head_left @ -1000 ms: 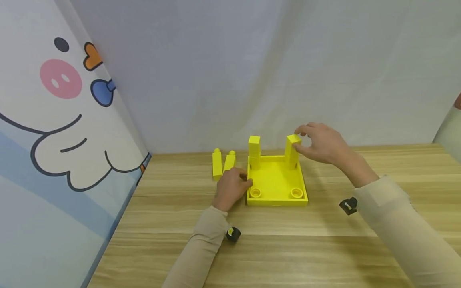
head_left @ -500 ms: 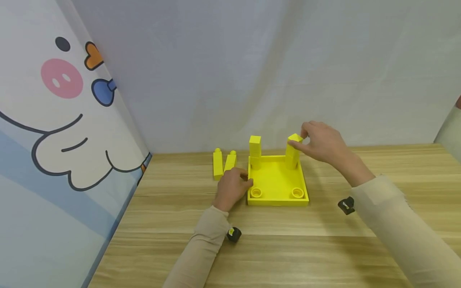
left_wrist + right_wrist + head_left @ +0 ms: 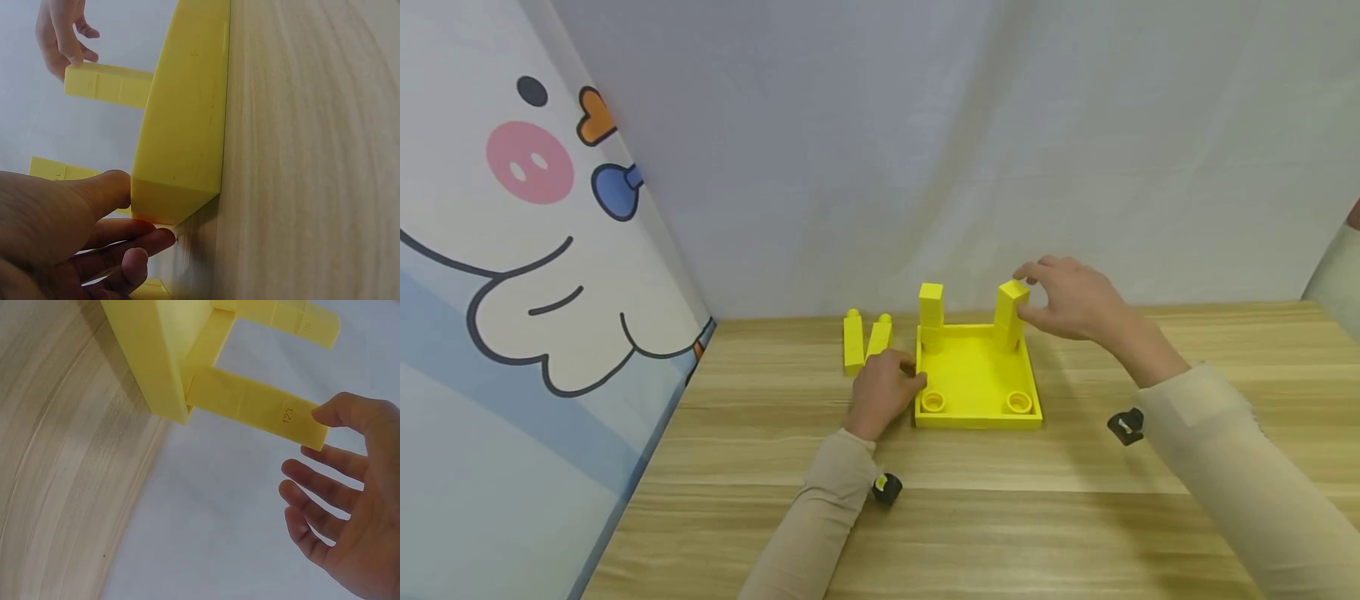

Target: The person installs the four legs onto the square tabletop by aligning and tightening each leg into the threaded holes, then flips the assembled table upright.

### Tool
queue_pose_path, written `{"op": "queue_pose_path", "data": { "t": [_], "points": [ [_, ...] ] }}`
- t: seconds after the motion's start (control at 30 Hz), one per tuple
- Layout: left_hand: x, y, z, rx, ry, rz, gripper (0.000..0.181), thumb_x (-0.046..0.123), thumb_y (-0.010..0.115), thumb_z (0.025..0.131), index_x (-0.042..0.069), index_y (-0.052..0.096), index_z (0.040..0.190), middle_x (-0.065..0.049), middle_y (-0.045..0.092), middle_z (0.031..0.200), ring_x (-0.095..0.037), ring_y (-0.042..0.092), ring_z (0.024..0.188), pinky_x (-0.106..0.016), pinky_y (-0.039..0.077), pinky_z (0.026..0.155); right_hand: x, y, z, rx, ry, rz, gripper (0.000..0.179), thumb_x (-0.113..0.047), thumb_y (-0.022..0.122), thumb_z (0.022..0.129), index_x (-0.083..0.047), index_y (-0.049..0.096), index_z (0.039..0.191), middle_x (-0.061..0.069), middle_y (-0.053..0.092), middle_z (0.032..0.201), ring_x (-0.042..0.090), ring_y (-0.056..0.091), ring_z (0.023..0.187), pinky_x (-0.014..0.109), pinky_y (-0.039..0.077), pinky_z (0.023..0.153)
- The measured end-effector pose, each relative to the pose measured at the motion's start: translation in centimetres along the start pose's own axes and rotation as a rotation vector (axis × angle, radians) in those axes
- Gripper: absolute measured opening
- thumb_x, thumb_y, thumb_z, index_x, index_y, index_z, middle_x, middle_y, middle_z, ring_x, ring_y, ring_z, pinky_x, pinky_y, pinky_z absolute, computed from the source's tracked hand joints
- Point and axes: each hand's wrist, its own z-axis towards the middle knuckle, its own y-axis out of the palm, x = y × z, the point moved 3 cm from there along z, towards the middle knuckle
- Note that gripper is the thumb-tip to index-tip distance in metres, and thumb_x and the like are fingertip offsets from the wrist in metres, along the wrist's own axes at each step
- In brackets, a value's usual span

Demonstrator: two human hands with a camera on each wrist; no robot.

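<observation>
A square yellow tray (image 3: 973, 377) lies on the table, with a round socket (image 3: 933, 402) at its near left corner and another socket (image 3: 1018, 402) at the near right. Yellow square posts stand upright at both far corners, a left post (image 3: 931, 307) and a right post (image 3: 1011, 310). My left hand (image 3: 884, 392) grips the tray's left wall between thumb and fingers. At the top of the right post, my right hand (image 3: 1067, 298) pinches with thumb and index finger. Small printed characters mark this post (image 3: 269, 412) in the right wrist view, where the other fingers stay spread apart below it.
Two loose yellow posts with round pegs lie left of the tray, a left one (image 3: 853, 346) and a right one (image 3: 880, 335) partly behind my left hand. A pale curtain (image 3: 850, 167) hangs behind the wooden table (image 3: 985, 517). A cartoon-printed panel (image 3: 490, 333) borders the left side.
My right hand turned at the right post's top, its thumb coming across the front, then swung back. The post's top face turned slightly with it. My left hand stayed on the tray.
</observation>
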Motion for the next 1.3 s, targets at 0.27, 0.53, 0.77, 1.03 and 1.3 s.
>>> {"op": "queue_pose_path", "data": {
  "t": [0.27,0.53,0.77,1.03,1.3],
  "points": [
    [-0.1,0.1,0.0,0.007,-0.001,0.005,0.012,0.018,0.073,0.09,0.01,0.079,0.096,-0.009,0.078,0.097,-0.013,0.055,0.067,-0.025,0.042,0.058,0.2,0.3,0.1,0.024,0.013,0.004,0.047,-0.039,0.065,0.096,-0.006,0.062,0.13,0.017,0.067,0.123,0.037,0.063,0.109,0.055,0.052,0.089],
    [-0.1,0.1,0.0,0.005,-0.005,0.004,0.015,0.018,0.072,0.09,0.011,0.08,0.1,-0.008,0.079,0.1,-0.014,0.058,0.071,-0.026,0.045,0.06,0.3,0.5,0.2,0.064,0.04,0.007,0.043,-0.043,0.066,0.096,-0.005,0.065,0.116,0.015,0.069,0.111,0.032,0.063,0.096,0.05,0.054,0.081],
    [-0.1,0.1,0.1,0.001,0.002,0.005,0.015,0.018,0.071,0.09,0.011,0.08,0.1,-0.008,0.079,0.099,-0.013,0.056,0.069,-0.024,0.043,0.058,0.4,0.5,0.2,0.076,0.04,0.002,0.041,-0.043,0.067,0.095,-0.006,0.063,0.111,0.013,0.068,0.105,0.028,0.061,0.086,0.045,0.052,0.073],
    [0.0,-0.1,0.2,0.003,0.012,0.008,0.015,0.018,0.072,0.09,0.01,0.08,0.101,-0.009,0.079,0.098,-0.015,0.059,0.07,-0.026,0.046,0.06,0.7,1.0,0.3,0.065,0.055,0.046,0.044,-0.046,0.063,0.098,-0.004,0.062,0.114,0.015,0.068,0.105,0.026,0.06,0.082,0.042,0.051,0.07],
    [0.2,-0.2,0.2,-0.002,0.021,0.017,0.014,0.016,0.073,0.09,0.008,0.08,0.1,-0.01,0.079,0.1,-0.018,0.067,0.078,-0.033,0.055,0.068,1.5,2.2,-0.4,0.009,0.079,0.091,0.057,-0.048,0.057,0.1,0.001,0.06,0.129,0.021,0.07,0.115,0.034,0.068,0.098,0.052,0.055,0.08]
  ]
}}
